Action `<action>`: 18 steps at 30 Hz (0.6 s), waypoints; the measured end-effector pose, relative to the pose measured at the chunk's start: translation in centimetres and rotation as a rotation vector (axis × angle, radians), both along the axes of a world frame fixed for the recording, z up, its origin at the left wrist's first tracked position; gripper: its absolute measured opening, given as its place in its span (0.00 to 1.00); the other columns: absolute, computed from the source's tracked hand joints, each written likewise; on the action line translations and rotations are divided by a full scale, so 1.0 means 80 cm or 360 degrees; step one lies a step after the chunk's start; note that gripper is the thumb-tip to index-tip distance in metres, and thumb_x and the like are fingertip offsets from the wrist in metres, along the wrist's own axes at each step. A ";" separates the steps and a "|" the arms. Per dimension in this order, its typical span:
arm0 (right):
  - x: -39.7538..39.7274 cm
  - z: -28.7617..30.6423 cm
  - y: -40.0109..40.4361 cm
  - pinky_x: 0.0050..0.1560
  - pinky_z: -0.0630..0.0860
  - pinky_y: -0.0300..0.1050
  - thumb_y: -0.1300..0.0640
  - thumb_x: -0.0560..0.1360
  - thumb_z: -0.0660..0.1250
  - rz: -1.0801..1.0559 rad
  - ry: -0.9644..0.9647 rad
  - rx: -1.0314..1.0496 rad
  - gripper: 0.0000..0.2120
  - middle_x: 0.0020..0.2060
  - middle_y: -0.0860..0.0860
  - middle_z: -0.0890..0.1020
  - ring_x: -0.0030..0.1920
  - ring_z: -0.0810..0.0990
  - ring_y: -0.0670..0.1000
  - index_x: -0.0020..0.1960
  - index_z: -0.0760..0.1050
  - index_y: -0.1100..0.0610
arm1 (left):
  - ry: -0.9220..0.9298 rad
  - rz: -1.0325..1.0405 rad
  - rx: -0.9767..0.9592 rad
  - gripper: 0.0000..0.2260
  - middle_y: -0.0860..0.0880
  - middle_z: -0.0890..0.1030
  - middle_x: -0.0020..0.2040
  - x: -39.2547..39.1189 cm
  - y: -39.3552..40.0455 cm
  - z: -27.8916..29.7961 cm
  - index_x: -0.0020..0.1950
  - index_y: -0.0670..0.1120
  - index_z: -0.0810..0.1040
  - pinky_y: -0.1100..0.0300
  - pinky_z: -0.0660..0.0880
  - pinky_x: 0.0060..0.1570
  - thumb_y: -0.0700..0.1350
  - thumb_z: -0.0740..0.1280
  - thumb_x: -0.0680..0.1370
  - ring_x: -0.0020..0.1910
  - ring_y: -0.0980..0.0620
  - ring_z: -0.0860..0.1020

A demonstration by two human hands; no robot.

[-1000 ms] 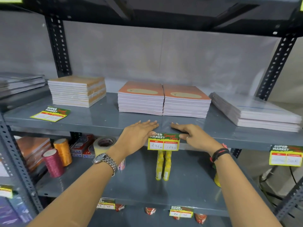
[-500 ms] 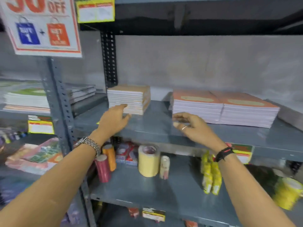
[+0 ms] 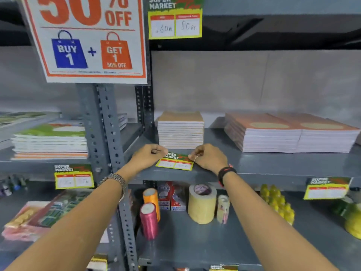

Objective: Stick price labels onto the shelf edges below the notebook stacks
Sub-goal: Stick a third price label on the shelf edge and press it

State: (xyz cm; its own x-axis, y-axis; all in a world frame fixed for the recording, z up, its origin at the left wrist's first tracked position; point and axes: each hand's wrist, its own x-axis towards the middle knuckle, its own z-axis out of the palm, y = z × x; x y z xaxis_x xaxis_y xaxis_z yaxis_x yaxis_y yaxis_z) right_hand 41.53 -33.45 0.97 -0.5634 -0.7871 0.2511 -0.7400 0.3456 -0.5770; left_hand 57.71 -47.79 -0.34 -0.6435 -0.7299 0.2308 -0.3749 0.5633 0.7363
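Both hands are now pinching the loose price label [image 3: 174,162]: left hand [image 3: 148,156] closed on its top-left corner, right hand [image 3: 208,157] closed on its top-right corner, hands apart with the label spanning between them. A second ago they were pressing a different label onto the edge below the two orange stacks [image 3: 291,132]; half a second ago the left was reaching across and the right was trailing. So that label is likely done and the view has swung left to the next one. This label is lying flat on the shelf top [image 3: 273,163], just in front of the tan notebook stack [image 3: 180,130], not yet on the front edge [image 3: 175,176]. The label pressed earlier is hanging off to the right [image 3: 327,189], and another is sitting on the neighbouring bay's edge [image 3: 73,177] below the green stack [image 3: 49,141]. My read: pickup step, with lift, align under the tan stack and press still to come. Risk: thin paper curling or sticking crooked if the corners come down unevenly. Whether the backing is already peeled, can't tell.
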 end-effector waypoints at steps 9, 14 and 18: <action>0.025 -0.011 0.049 0.44 0.77 0.44 0.50 0.70 0.70 0.0110 0.0063 -0.0361 0.07 0.38 0.49 0.85 0.40 0.82 0.48 0.39 0.80 0.53 | 0.0329 0.0018 -0.0256 0.04 0.62 0.80 0.28 0.050 0.056 0.001 0.43 0.52 0.84 0.72 0.69 0.35 0.51 0.72 0.71 0.31 0.64 0.76; 0.037 -0.035 0.074 0.44 0.79 0.43 0.52 0.69 0.72 0.0163 0.0132 -0.0416 0.04 0.38 0.47 0.85 0.40 0.82 0.47 0.39 0.81 0.52 | 0.0235 0.0046 -0.0448 0.04 0.60 0.81 0.28 0.069 0.081 -0.021 0.40 0.54 0.85 0.72 0.66 0.27 0.52 0.74 0.69 0.24 0.62 0.73; 0.040 -0.038 0.074 0.43 0.77 0.39 0.55 0.69 0.73 0.0171 0.0133 -0.0423 0.01 0.38 0.47 0.85 0.39 0.81 0.45 0.39 0.82 0.52 | 0.0201 0.0091 -0.0459 0.05 0.58 0.83 0.32 0.065 0.076 -0.028 0.41 0.53 0.85 0.74 0.69 0.30 0.53 0.74 0.69 0.31 0.63 0.76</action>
State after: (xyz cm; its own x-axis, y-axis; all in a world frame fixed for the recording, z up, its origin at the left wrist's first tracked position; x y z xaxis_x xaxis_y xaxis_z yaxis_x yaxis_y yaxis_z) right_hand 44.74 -27.55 -2.05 -0.4491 -0.7416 0.4983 -0.8129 0.1078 -0.5723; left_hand 62.88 -41.73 -2.57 -0.5563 -0.6571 0.5087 -0.3280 0.7361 0.5921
